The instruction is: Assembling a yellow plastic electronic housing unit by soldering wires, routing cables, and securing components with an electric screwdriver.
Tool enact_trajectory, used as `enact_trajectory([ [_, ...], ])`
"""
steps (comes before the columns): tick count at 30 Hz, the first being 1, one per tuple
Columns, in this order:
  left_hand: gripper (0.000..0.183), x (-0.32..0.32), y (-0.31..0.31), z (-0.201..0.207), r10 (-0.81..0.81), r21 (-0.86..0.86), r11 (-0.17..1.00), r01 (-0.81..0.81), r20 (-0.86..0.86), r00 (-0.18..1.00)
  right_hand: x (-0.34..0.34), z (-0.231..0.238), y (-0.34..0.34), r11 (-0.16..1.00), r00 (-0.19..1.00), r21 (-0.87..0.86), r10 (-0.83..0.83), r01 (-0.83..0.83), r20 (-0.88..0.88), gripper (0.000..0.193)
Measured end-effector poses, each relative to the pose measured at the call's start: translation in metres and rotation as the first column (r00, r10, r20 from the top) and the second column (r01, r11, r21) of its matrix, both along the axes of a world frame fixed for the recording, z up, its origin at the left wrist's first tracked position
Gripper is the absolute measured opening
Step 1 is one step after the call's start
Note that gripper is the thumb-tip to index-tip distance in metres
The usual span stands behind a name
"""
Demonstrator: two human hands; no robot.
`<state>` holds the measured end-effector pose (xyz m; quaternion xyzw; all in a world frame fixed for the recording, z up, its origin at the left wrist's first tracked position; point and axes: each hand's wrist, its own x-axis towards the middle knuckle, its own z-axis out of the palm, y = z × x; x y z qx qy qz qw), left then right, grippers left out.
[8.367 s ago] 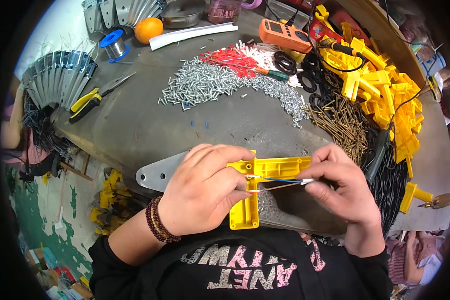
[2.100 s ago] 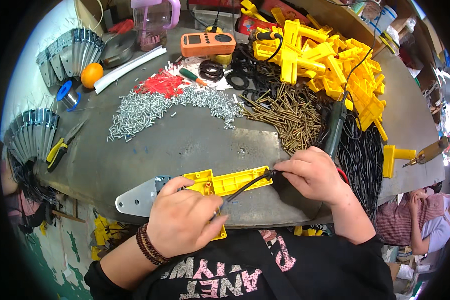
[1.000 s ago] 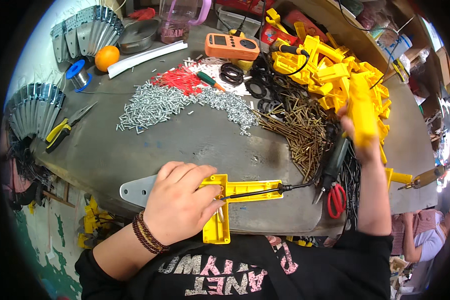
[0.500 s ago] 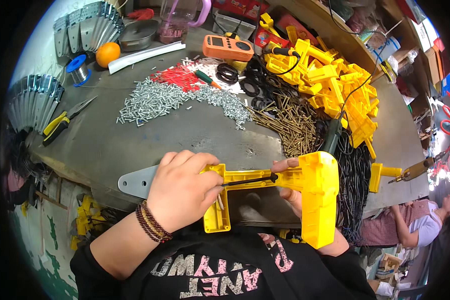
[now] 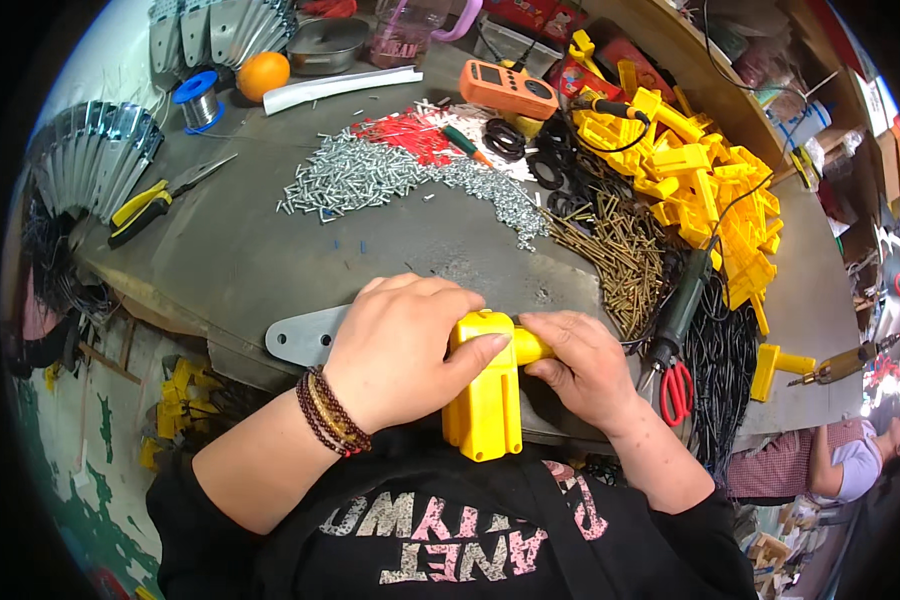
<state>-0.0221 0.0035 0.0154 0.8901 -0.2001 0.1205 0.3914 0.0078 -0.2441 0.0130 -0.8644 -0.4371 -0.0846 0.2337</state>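
Note:
My left hand (image 5: pixel 400 345) is closed around a yellow plastic housing (image 5: pixel 485 415), thumb lying across its upper part. A grey metal blade (image 5: pixel 305 338) with holes sticks out to the left from under that hand. My right hand (image 5: pixel 590 370) pinches a short yellow round neck (image 5: pixel 532 346) at the housing's right side. The housing's smooth outer face shows; its inside is hidden. Both hands are just above the table's near edge, in front of my black shirt.
Silver screws (image 5: pixel 355 175), red sleeves (image 5: pixel 405 135) and brass screws (image 5: pixel 620 255) lie in heaps on the table. Yellow housings (image 5: pixel 710 180) pile up at right. An electric screwdriver (image 5: pixel 682 305) and red-handled scissors (image 5: pixel 677 392) are right of my hand; pliers (image 5: pixel 165 200) lie left.
The housing's ribbed inside and black lead showed earlier; now its outer face shows. My right hand has come from behind the yellow parts to the neck. The whole view has shifted.

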Motion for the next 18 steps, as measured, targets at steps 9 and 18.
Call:
enact_trajectory([
  [9,0.032,0.008,0.01,-0.009,-0.03,-0.109,0.994,0.023,-0.058,0.998,-0.001,0.008,0.013,0.995,0.993,-0.07,-0.059,0.066,0.104,0.038],
  [18,0.041,0.005,0.011,-0.016,-0.037,-0.142,0.989,0.043,0.048,0.998,0.005,0.005,0.009,0.995,0.999,-0.092,-0.043,0.046,0.033,0.037],
])
